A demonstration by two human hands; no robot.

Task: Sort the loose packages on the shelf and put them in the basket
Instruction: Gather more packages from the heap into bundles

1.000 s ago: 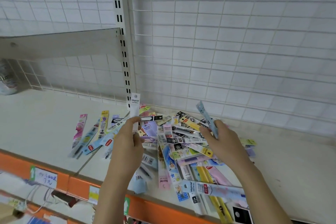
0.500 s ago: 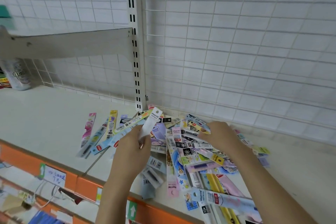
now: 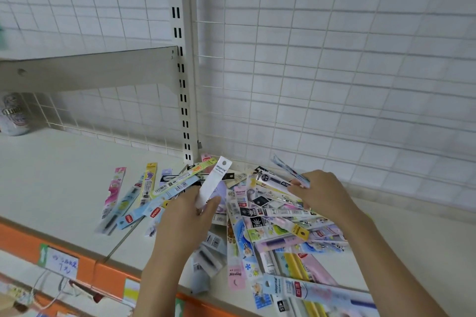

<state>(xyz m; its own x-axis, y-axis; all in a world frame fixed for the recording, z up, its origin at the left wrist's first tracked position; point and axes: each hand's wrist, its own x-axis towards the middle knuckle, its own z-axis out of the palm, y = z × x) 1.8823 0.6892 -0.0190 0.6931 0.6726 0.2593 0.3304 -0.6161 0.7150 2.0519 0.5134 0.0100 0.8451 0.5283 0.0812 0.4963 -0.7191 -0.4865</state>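
Observation:
A heap of narrow, colourful pen-refill packages (image 3: 260,216) lies spread over the white shelf (image 3: 64,177). My left hand (image 3: 188,216) grips a white package (image 3: 213,183) that sticks up and leans right above the heap. My right hand (image 3: 322,195) hovers over the back of the heap and pinches a pale blue package (image 3: 288,170) by its lower end. A few more packages (image 3: 121,201) lie in a loose row to the left. No basket is in view.
A wire grid wall (image 3: 334,59) backs the shelf, with a slotted upright (image 3: 180,59) and a bracket (image 3: 87,74) on the left. A can (image 3: 13,113) stands at far left. The orange shelf edge (image 3: 77,265) carries a price tag (image 3: 61,262).
The right hand dipped into the heap and now holds the pale blue package again, farther right. The white package in my left hand has tilted from upright to leaning right.

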